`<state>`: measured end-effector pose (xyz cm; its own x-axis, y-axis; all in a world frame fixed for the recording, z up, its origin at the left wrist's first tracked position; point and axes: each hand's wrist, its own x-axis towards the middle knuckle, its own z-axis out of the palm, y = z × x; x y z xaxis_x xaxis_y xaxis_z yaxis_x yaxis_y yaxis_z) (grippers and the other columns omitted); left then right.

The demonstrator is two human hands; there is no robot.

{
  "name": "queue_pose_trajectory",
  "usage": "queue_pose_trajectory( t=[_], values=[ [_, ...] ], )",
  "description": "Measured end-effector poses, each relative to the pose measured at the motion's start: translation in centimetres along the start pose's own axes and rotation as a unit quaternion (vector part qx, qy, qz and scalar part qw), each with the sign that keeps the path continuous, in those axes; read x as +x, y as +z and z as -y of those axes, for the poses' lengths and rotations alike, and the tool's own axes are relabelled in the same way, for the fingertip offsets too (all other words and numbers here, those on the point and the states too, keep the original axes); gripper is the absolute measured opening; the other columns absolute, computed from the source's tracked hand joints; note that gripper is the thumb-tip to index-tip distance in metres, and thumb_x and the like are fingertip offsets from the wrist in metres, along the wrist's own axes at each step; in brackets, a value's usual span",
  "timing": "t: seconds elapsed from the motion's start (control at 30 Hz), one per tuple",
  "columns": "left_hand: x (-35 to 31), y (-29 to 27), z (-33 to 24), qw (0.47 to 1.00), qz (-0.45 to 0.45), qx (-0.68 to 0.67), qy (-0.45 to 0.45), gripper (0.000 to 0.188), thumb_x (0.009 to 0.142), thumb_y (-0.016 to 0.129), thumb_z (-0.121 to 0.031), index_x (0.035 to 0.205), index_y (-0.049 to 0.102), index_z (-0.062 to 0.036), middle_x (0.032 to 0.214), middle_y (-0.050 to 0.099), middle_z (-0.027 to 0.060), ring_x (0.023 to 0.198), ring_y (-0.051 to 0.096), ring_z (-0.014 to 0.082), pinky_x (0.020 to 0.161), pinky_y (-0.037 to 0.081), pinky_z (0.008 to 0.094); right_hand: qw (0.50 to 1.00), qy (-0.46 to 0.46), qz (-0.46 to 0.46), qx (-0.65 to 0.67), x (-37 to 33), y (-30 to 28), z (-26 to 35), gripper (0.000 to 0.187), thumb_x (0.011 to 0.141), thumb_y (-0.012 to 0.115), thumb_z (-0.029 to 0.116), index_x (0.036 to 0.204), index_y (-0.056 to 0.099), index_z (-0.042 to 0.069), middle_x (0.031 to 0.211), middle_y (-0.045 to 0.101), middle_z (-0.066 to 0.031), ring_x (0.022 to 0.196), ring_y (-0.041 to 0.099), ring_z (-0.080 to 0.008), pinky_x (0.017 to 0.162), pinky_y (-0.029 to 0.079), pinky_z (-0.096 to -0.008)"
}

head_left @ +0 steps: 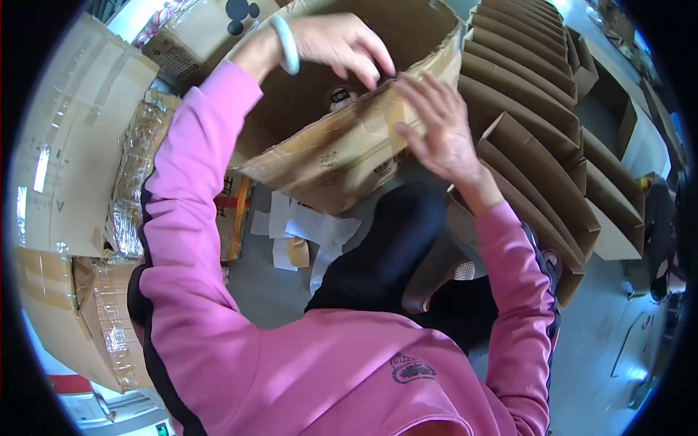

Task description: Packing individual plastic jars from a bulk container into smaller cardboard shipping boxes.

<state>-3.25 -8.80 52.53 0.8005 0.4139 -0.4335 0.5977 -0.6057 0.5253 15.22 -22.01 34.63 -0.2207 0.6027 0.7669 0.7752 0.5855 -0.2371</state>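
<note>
A large open cardboard box (356, 167) stands tilted in front of me, its torn, worn rim toward my hands. My left hand (342, 49), with a pale green bangle (285, 45) on the wrist, reaches over the opening. Its fingers are bent and apart, with the fingertips close to the rim; whether they touch it I cannot tell. My right hand (442, 129) lies against the outer side of the same wall, fingers stretched toward the rim and thumb spread away. Deep in the box, a small round dark-and-white patch (342, 97) shows partly; its kind is unclear.
Many brown cardboard boxes (520, 87) stand in nested rows at the right. Taped cartons (80, 152) are stacked at the left, beside a plastic-wrapped bundle (134, 174). White paper scraps (313, 225) lie on the grey floor near my leg (385, 247).
</note>
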Motion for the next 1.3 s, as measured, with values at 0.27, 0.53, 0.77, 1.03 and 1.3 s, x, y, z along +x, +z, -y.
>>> queue_pose_trajectory(
  t=[0.27, 0.53, 0.77, 1.03, 1.3],
  values=[
    [4.3, -0.4, 13.1, 0.827, -0.179, 0.525, 0.088, 0.065, 0.085, 0.078, -0.024, 0.143, 0.054, -0.0052, 0.123, 0.069, 0.0136, 0.105, 0.066, 0.0177, 0.093, 0.054, 0.0299, 0.989, -0.091, 0.105, 0.059, 1.4, -0.6, 1.1, 0.022, 0.092, 0.069, 0.032, 0.094, 0.07, 0.009, 0.085, 0.06, -0.0048, 0.086, 0.058, -0.0263, 0.082, 0.041, -0.0395],
    [15.3, 5.8, 12.2, 0.92, 0.076, 0.319, -0.213, 0.095, 0.067, 0.087, -0.036, 0.152, 0.047, -0.0217, 0.149, 0.053, 0.0127, 0.134, 0.053, 0.034, 0.11, 0.045, 0.0455, 0.964, -0.009, 0.241, 0.113, -5.7, -9.6, 2.8, 0.024, 0.07, 0.082, 0.021, 0.084, 0.066, 0.01, 0.082, 0.057, -0.0054, 0.082, 0.056, -0.0273, 0.076, 0.042, -0.0398],
    [19.3, 22.9, 18.5, 0.933, -0.002, 0.355, -0.054, 0.133, 0.052, 0.09, -0.064, 0.161, 0.018, -0.0394, 0.168, 0.013, 0.0145, 0.149, 0.018, 0.0513, 0.112, 0.032, 0.0689, 0.95, 0.038, 0.277, 0.137, -8.0, -12.6, 5.3, 0.027, 0.063, 0.083, 0.02, 0.083, 0.066, 0.011, 0.081, 0.057, -0.003, 0.078, 0.056, -0.0258, 0.072, 0.042, -0.039],
    [19.0, 32.4, 14.2, 0.931, -0.078, 0.338, -0.111, 0.12, 0.059, 0.087, -0.062, 0.158, 0.02, -0.0479, 0.168, 0.01, 0.0111, 0.153, 0.006, 0.0455, 0.097, 0.03, 0.0845, 0.946, 0.042, 0.292, 0.132, -8.5, -11.7, 7.4, 0.028, 0.065, 0.082, 0.026, 0.082, 0.064, 0.014, 0.079, 0.055, 0.0004, 0.075, 0.054, -0.0223, 0.067, 0.041, -0.037],
    [20.3, 31.8, 18.8, 0.906, -0.117, 0.404, -0.053, 0.096, 0.057, 0.089, -0.052, 0.144, 0.05, -0.0411, 0.15, 0.042, 0.0073, 0.139, 0.04, 0.0346, 0.098, 0.039, 0.0684, 0.96, 0.03, 0.23, 0.156, -8.8, -9.9, 8.1, 0.025, 0.069, 0.078, 0.028, 0.08, 0.059, 0.015, 0.079, 0.053, -0.0008, 0.075, 0.054, -0.022, 0.066, 0.042, -0.0384]
  ],
)
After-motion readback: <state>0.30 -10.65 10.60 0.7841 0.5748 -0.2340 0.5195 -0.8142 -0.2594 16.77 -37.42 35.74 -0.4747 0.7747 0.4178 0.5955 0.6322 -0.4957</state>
